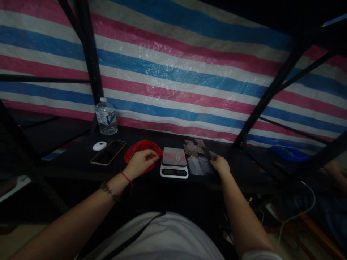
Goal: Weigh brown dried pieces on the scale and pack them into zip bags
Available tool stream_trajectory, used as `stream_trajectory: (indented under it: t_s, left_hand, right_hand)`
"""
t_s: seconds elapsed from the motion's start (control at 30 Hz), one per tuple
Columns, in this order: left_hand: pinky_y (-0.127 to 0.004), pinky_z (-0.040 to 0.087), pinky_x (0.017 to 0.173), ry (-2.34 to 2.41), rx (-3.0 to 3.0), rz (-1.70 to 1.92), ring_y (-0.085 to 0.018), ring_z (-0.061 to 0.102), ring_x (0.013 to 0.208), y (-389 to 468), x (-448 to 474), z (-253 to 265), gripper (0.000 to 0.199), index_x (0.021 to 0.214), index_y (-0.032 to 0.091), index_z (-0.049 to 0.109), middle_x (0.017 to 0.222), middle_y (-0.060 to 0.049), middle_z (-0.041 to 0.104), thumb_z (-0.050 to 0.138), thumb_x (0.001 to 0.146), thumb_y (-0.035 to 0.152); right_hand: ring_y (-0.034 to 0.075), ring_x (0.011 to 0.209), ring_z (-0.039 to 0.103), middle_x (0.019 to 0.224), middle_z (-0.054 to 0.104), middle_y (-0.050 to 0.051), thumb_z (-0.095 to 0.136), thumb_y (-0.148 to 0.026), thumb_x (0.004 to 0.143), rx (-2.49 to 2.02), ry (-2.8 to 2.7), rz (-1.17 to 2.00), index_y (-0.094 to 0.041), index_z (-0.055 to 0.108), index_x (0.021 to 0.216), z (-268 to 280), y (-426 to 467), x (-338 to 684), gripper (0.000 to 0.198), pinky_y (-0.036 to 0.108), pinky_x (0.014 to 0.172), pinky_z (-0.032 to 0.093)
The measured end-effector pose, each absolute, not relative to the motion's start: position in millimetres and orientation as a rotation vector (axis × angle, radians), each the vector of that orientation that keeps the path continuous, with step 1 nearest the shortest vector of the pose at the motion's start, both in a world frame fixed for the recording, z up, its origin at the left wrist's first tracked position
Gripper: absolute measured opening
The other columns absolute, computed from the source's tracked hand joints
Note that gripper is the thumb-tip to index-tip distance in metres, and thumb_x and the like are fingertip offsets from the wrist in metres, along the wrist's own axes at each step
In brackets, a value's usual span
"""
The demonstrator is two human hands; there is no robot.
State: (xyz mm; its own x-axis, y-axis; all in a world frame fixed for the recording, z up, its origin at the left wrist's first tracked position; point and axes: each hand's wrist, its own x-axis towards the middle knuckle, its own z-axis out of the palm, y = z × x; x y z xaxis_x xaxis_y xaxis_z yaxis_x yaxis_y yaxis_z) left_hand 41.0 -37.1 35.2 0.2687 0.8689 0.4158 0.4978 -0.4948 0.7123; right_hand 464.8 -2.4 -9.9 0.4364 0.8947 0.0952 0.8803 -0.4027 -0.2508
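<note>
My left hand rests in a red bag or bowl of small brown pieces, fingers curled as if pinching some; what it holds is too dark to tell. A small digital scale stands just right of it with a clear bag lying on its pan. My right hand reaches to a stack of clear plastic bags on the black table and holds one small bag at its fingertips. Filled small bags lie behind the scale.
A phone, a white oval object and a water bottle sit at the left of the table. A striped tarp hangs behind. Black metal frame bars cross the view. A blue object lies far right.
</note>
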Motion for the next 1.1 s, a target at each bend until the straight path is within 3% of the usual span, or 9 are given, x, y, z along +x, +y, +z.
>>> stream_trajectory:
  t_s: [0.1,0.2,0.37,0.47,0.57,0.63,0.77,0.93,1.1]
  left_hand:
    - [-0.026,0.048,0.062,1.232,2.098,1.126,-0.017,0.064,0.066,-35.8,41.0,33.8,0.023,0.08,0.02,0.07,0.077,-0.002,0.072,0.059,0.077,0.04]
    - [-0.026,0.048,0.063,1.234,2.087,1.144,-0.017,0.064,0.065,-35.6,41.4,33.8,0.024,0.08,0.02,0.07,0.077,-0.002,0.072,0.06,0.076,0.042]
    - [-0.027,0.05,0.063,1.171,1.976,1.19,-0.017,0.063,0.067,-41.2,45.6,38.8,0.027,0.081,0.018,0.069,0.078,-0.004,0.071,0.062,0.075,0.044]
    - [-0.028,0.052,0.062,1.033,1.825,1.161,-0.016,0.063,0.065,-47.6,48.9,43.3,0.033,0.088,0.016,0.067,0.08,-0.005,0.07,0.062,0.076,0.047]
    - [-0.027,0.051,0.058,0.878,1.708,1.091,-0.014,0.061,0.058,-54.5,50.1,47.8,0.04,0.097,0.015,0.063,0.079,-0.005,0.07,0.061,0.077,0.049]
    - [-0.024,0.048,0.054,0.793,1.664,1.052,-0.012,0.059,0.054,-58.3,49.1,50.0,0.038,0.092,0.015,0.063,0.074,-0.004,0.068,0.061,0.077,0.05]
    - [-0.022,0.043,0.049,0.707,1.572,1.062,-0.011,0.057,0.05,-61.7,44.9,51.9,0.033,0.074,0.014,0.061,0.066,-0.004,0.066,0.062,0.077,0.047]
    - [-0.021,0.039,0.045,0.705,1.529,0.999,-0.011,0.056,0.047,-61.4,43.7,53.1,0.028,0.072,0.014,0.061,0.061,-0.002,0.064,0.063,0.076,0.042]
    - [-0.019,0.033,0.042,0.748,1.555,0.963,-0.009,0.057,0.045,-64.1,50.3,56.2,0.031,0.068,0.014,0.058,0.062,-0.002,0.065,0.062,0.076,0.043]
  right_hand:
    - [0.03,0.1,0.065,0.106,0.068,0.019,0.054,-0.03,0.078,-2.372,-1.434,0.085,-0.017,0.067,0.112,-6.9,-5.6,465.7,0.038,0.037,0.08,0.047]
    - [0.031,0.1,0.064,0.103,0.069,0.018,0.056,-0.031,0.076,-2.089,-1.279,0.205,-0.015,0.069,0.106,8.4,-9.5,458.0,0.037,0.037,0.079,0.049]
    - [0.019,0.075,0.066,0.096,0.069,0.011,0.056,-0.04,0.076,-1.419,-1.14,0.687,-0.015,0.061,0.114,49.1,-24.5,405.0,0.045,0.025,0.056,0.051]
    - [0.012,0.058,0.06,0.079,0.067,0.005,0.069,-0.037,0.069,-1.067,-1.178,1.122,-0.017,0.065,0.102,70.9,-42.4,355.6,0.039,0.019,0.045,0.045]
    - [0.01,0.053,0.057,0.076,0.066,0.003,0.073,-0.032,0.066,-0.932,-1.284,1.376,-0.018,0.066,0.101,85.1,-58.7,310.7,0.038,0.018,0.041,0.041]
    - [0.01,0.052,0.056,0.078,0.067,0.002,0.073,-0.031,0.066,-0.913,-1.363,1.469,-0.018,0.067,0.101,90.6,-64.5,288.6,0.038,0.018,0.041,0.041]
    - [0.006,0.044,0.047,0.071,0.064,0.0,0.07,-0.032,0.069,-0.936,-1.413,1.483,-0.018,0.067,0.097,93.2,-64.7,265.4,0.031,0.018,0.038,0.035]
    - [0.007,0.049,0.047,0.075,0.064,0.002,0.068,-0.035,0.07,-0.96,-1.451,1.428,-0.018,0.067,0.096,78.1,-56.7,259.7,0.032,0.019,0.042,0.034]
    - [0.013,0.071,0.054,0.09,0.064,0.003,0.071,-0.034,0.067,-1.074,-1.509,0.88,-0.02,0.064,0.093,60.9,-60.4,257.7,0.03,0.025,0.064,0.043]
